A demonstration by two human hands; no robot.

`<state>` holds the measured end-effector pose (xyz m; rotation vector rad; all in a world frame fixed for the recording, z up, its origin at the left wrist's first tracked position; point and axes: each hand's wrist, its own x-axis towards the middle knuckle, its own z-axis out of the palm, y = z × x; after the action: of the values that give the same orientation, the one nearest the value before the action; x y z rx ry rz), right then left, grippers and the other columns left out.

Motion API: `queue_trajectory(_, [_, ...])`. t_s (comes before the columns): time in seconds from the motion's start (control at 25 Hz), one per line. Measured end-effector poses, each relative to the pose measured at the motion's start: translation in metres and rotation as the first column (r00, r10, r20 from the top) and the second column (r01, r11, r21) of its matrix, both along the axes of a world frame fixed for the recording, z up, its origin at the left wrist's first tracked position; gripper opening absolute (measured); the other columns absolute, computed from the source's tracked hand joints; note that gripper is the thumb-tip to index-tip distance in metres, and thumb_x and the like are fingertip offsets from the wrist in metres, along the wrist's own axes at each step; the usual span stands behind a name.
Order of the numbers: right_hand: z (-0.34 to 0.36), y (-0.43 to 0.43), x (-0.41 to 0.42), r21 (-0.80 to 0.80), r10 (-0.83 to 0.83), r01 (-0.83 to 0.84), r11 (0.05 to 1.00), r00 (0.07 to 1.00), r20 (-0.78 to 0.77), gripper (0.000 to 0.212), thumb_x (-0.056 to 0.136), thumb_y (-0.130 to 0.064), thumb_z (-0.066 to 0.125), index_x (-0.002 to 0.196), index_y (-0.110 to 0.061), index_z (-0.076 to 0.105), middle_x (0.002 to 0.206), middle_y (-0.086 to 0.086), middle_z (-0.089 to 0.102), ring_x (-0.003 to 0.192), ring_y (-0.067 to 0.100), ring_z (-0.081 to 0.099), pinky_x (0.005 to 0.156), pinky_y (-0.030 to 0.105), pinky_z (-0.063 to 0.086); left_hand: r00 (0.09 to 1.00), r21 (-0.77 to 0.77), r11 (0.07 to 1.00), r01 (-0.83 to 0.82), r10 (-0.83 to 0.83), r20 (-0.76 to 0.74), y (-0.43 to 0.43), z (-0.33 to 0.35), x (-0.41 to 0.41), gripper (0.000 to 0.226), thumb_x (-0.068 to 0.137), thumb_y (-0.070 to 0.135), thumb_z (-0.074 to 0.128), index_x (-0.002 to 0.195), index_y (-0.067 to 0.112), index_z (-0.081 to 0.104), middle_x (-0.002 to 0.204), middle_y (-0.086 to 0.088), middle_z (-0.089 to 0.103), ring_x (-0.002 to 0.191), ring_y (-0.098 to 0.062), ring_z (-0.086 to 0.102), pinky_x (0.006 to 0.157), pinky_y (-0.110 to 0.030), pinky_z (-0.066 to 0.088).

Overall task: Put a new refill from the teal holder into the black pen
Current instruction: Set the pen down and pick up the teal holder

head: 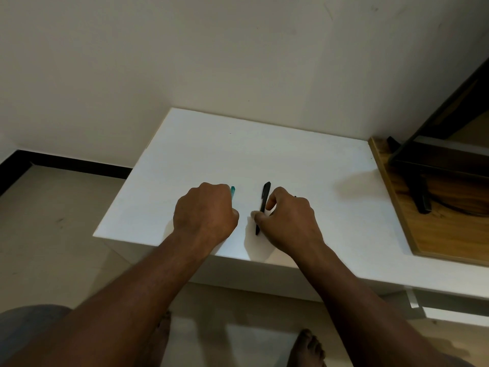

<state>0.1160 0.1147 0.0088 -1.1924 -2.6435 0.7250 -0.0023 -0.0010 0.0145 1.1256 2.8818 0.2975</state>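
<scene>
Bench (264, 154): white, flat, matte top; its far edge meets the wall behind the black pen.
Black pen (263, 205): lies on the bench near the front edge, long axis running front to back, tip end toward the person.
Right hand (287, 218): just right of the black pen; grip narrow, thumb and fingertips pinching the barrel at its lower half.
Teal holder (233, 191): left of the black pen, near but apart; only its far end shows beyond the knuckles.
Left hand (205, 211): left of the black pen; grip closed, fingers curled round the teal holder, knuckles up.
Wall (211, 62): plain off-white, behind the black pen, with faint scuffs.
Wooden board (423, 234): well to the right of the black pen, touching the side of the bench.
Black stand (420, 197): rests on the wooden board, carrying a dark frame above.
Floor (53, 221): pale tiles, left of and below the black pen.
Skirting (74, 165): black strip at the foot of the wall, far left of the black pen.
Feet (308, 345): bare, on the floor, on the near side of the black pen.
</scene>
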Motion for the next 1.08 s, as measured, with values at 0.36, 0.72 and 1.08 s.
queue_trajectory(0.36, [0.018, 0.010, 0.004, -0.058, -0.089, 0.079, 0.995, 0.980, -0.178, 0.021, 0.091, -0.046, 0.074, 0.088, -0.028, 0.065, 0.077, -0.008, 0.071, 0.069, 0.007, 0.065, 0.056, 0.024, 0.044, 0.915, 0.301, 0.950, -0.076, -0.053, 0.400, 0.003, 0.006, -0.004, 0.014, 0.083, 0.031, 0.071, 0.092, 0.024, 0.079, 0.083, 0.007, 0.076, 0.069, -0.012, 0.070, 0.072, -0.036, 0.061])
queue_trajectory(0.72, [0.032, 0.007, 0.004, -0.551, -0.239, -0.026, 0.834, 0.883, -0.404, 0.012, 0.096, -0.028, 0.074, 0.105, -0.020, 0.072, 0.091, 0.003, 0.080, 0.074, 0.017, 0.080, 0.062, 0.027, 0.057, 0.840, 0.426, 0.902, 0.070, -0.284, 0.463, 0.006, 0.005, 0.003, 0.013, 0.095, 0.018, 0.066, 0.098, 0.029, 0.074, 0.090, 0.011, 0.073, 0.063, -0.004, 0.072, 0.061, -0.020, 0.057])
queue_trajectory(1.08, [0.038, 0.005, 0.004, -0.590, -0.306, -0.018, 0.807, 0.842, -0.445, 0.006, 0.097, -0.026, 0.072, 0.098, -0.020, 0.073, 0.089, 0.004, 0.081, 0.075, 0.019, 0.080, 0.063, 0.026, 0.058, 0.841, 0.506, 0.862, 0.026, -0.292, 0.455, 0.005, 0.007, 0.004, 0.014, 0.090, 0.044, 0.071, 0.091, 0.031, 0.074, 0.080, 0.016, 0.070, 0.078, -0.006, 0.067, 0.074, -0.037, 0.060])
